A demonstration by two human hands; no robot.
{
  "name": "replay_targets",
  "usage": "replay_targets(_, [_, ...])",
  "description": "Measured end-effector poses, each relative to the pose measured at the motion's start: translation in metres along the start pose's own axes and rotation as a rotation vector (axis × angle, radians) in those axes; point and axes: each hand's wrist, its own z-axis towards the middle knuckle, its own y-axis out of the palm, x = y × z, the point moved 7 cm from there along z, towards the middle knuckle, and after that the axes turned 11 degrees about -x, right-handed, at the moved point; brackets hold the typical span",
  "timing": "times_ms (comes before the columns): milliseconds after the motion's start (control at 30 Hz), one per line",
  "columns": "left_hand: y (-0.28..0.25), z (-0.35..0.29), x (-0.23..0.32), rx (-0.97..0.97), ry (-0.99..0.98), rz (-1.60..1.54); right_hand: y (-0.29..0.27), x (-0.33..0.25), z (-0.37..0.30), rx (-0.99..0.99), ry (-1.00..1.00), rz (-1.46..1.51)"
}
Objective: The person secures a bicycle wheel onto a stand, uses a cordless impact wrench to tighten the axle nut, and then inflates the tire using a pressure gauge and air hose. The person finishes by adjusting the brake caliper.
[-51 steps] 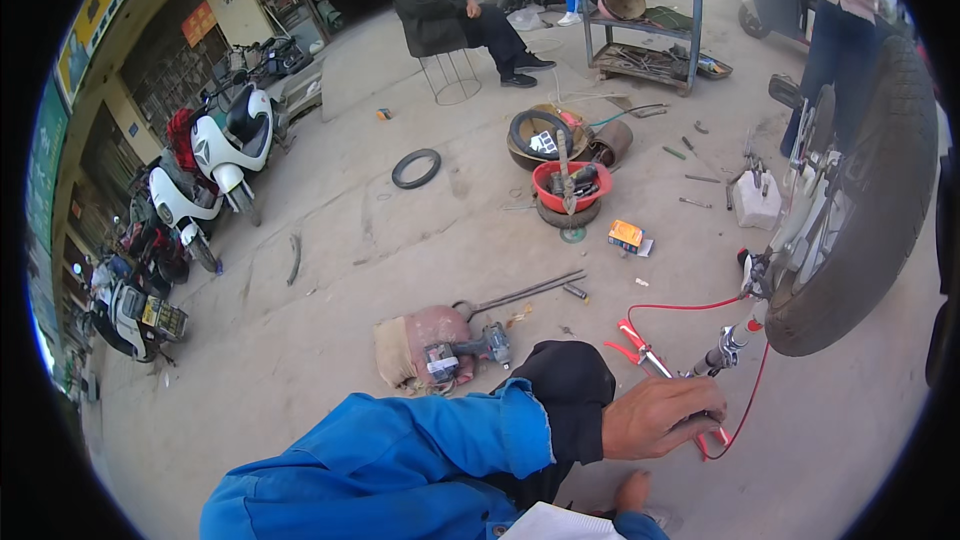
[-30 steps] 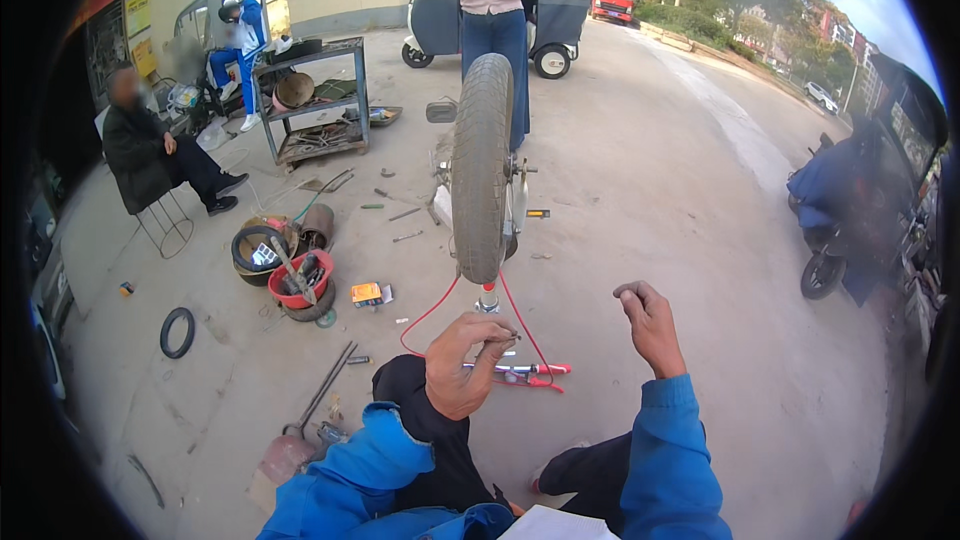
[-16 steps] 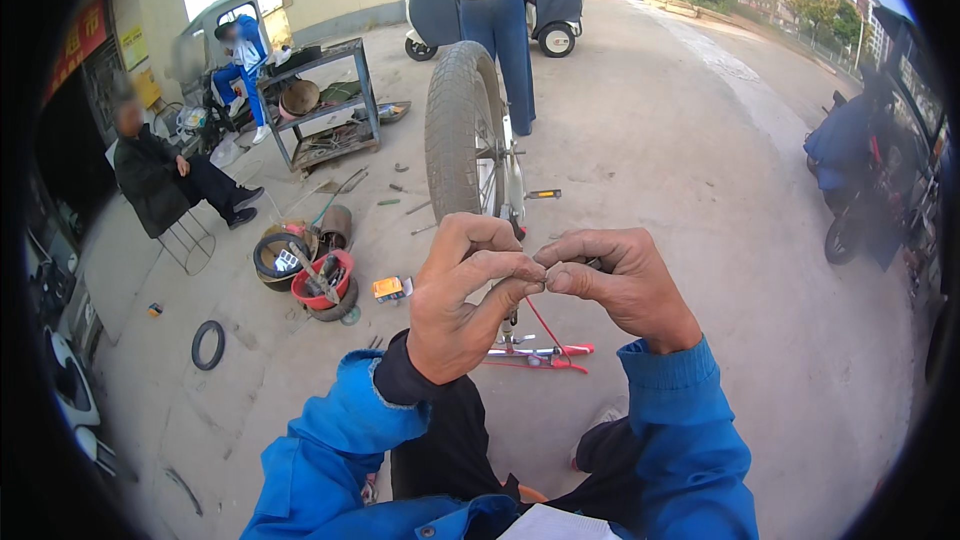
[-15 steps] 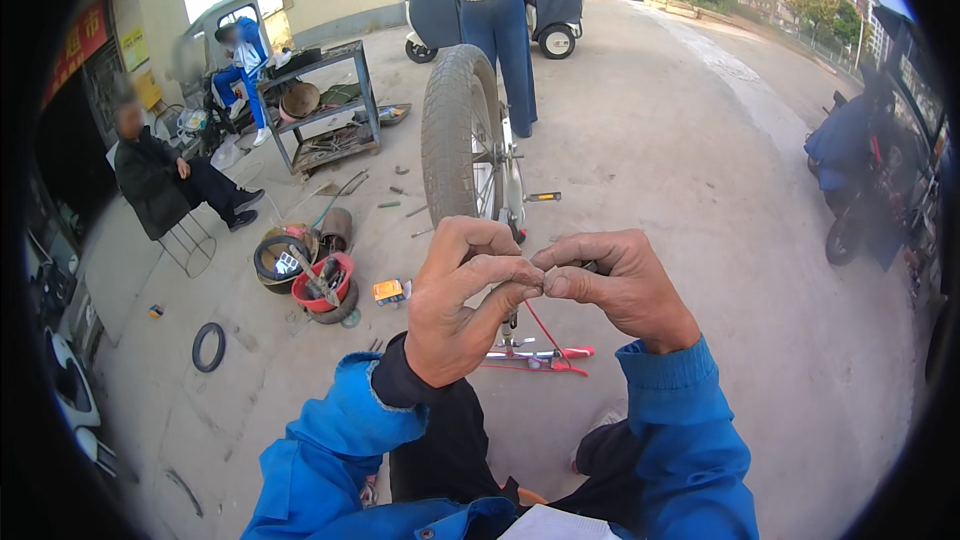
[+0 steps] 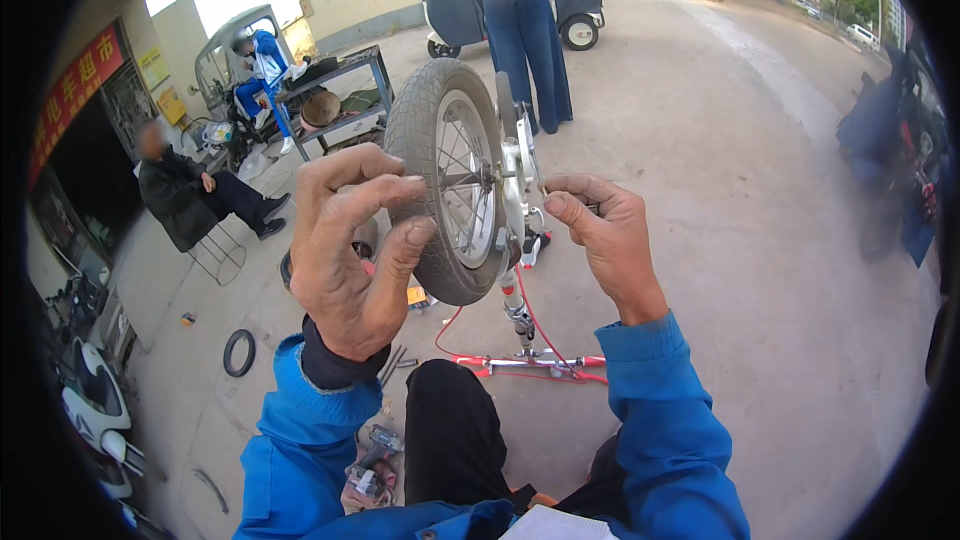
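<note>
An upside-down bicycle stands before me, its handlebar (image 5: 525,364) resting on the ground. Its wheel (image 5: 463,165), with a black tyre and a silver spoked rim, is between my hands. My left hand (image 5: 350,250) is held at the tyre's left side, fingers and thumb apart with nothing visible between them; I cannot tell whether it touches the rubber. By the white frame (image 5: 515,180), right of the wheel's hub, my right hand (image 5: 605,235) has thumb and forefinger pinched together. Whatever they hold is too small to make out. Red cables (image 5: 527,302) run down to the handlebar.
On the left, a person (image 5: 180,185) sits on a wire stool, and a loose black tyre (image 5: 239,352) lies on the ground. Ahead, a person (image 5: 520,30) stands with folded arms. A metal rack (image 5: 380,80) is beyond the wheel. Tools (image 5: 375,465) lie by my left leg.
My hands, together in a pinch before, have parted: the left moved left and opened, the right stayed pinched and moved up by the frame. The wheel now appears closer and turned.
</note>
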Motion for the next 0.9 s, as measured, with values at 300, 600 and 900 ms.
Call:
replay_targets(300, [0.031, 0.041, -0.067, -0.155, -0.176, -0.129, 0.0, 0.072, 0.051, 0.122, -0.116, 0.079])
replay_targets(600, [0.039, 0.038, -0.064, -0.152, -0.167, -0.033, 0.004, 0.079, 0.065, 0.058, -0.14, 0.108])
replay_targets(900, [0.041, 0.034, -0.062, -0.126, -0.137, -0.046, 0.009, 0.075, 0.06, 0.051, -0.161, -0.062])
